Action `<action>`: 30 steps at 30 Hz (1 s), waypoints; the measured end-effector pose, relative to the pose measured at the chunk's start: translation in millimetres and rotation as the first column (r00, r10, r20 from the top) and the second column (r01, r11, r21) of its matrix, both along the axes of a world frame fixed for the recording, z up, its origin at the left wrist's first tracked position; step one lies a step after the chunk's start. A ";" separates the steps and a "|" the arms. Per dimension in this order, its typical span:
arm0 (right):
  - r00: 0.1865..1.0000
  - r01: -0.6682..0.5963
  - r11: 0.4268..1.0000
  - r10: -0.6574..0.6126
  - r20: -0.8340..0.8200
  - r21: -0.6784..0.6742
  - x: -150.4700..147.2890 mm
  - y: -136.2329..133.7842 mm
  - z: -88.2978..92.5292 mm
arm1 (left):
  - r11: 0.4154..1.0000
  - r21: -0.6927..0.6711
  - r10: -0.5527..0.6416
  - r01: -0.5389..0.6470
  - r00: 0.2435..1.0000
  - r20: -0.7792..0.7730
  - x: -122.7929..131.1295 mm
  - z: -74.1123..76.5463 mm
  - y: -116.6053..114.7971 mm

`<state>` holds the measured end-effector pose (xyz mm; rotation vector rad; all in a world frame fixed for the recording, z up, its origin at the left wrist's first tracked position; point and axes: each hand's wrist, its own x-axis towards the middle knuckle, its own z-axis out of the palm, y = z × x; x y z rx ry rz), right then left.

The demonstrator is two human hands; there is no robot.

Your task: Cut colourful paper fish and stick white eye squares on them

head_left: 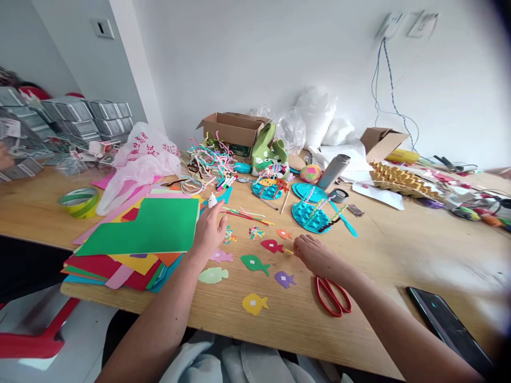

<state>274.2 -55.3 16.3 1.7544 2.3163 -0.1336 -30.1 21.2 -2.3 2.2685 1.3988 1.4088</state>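
My left hand (209, 227) is beside the stack of coloured paper, thumb and forefinger apart. Just beyond its fingers is a white bottle with a pointed tip (212, 200). My right hand (313, 253) rests low over the table with curled fingers, and a thin yellow strip (289, 251) sticks out from its fingertips. Between the hands lie paper fish: red (272, 246), orange (283, 234), green (254, 264), purple (285, 279), yellow (254, 304), pink (221, 256) and pale green (213, 275). Red-handled scissors (332, 296) lie beneath my right wrist.
Coloured paper (171, 223) is stacked at the left, near a yellow tape roll (80, 202). Small confetti piles (256, 232) and pipe cleaners (249, 215) lie centrally. Behind are blue discs (311, 215), a metal flask (334, 171) and a cardboard box (233, 127). A phone (447, 324) lies right.
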 end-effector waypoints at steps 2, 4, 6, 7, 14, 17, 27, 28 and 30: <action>1.000 0.000 1.000 0.000 -0.005 -0.010 -2.9 1.2 -0.3 | 1.000 -0.001 -0.009 0.009 1.000 0.005 0.2 0.4 -0.4; 1.000 -0.004 1.000 0.004 -0.002 -0.019 -5.0 2.3 -2.1 | 1.000 -0.002 -0.016 0.016 1.000 0.010 0.3 0.7 -0.8; 1.000 -0.003 1.000 0.003 0.004 -0.028 -6.1 3.1 -4.3 | 1.000 -0.005 -0.017 0.017 1.000 0.014 0.4 0.8 -0.9; 1.000 -0.001 1.000 0.001 0.006 -0.031 -6.2 3.4 -5.1 | 1.000 -0.007 -0.016 0.016 1.000 0.015 0.5 0.8 -0.9; 1.000 0.015 0.999 -0.016 -0.018 -0.035 -6.1 2.5 -2.7 | 0.999 -0.034 0.001 0.000 1.000 0.016 0.4 0.9 -0.6; 0.999 0.021 1.000 -0.022 -0.030 -0.020 -4.6 1.8 -0.9 | 0.999 -0.049 -0.005 0.006 1.000 0.017 0.2 1.3 -0.6; 0.996 -0.068 0.993 0.073 -0.051 0.096 -36.9 67.7 19.9 | 0.997 -0.074 -0.003 0.003 1.000 0.007 2.3 -1.3 0.0; 0.994 -0.088 0.990 0.094 -0.057 0.106 -48.9 81.1 19.7 | 0.997 -0.082 0.001 -0.001 1.000 0.003 2.0 -2.7 0.9; 0.989 -0.122 0.986 0.131 -0.072 0.118 -72.8 107.2 16.2 | 0.996 -0.093 0.016 -0.017 1.000 -0.007 0.8 -5.2 2.8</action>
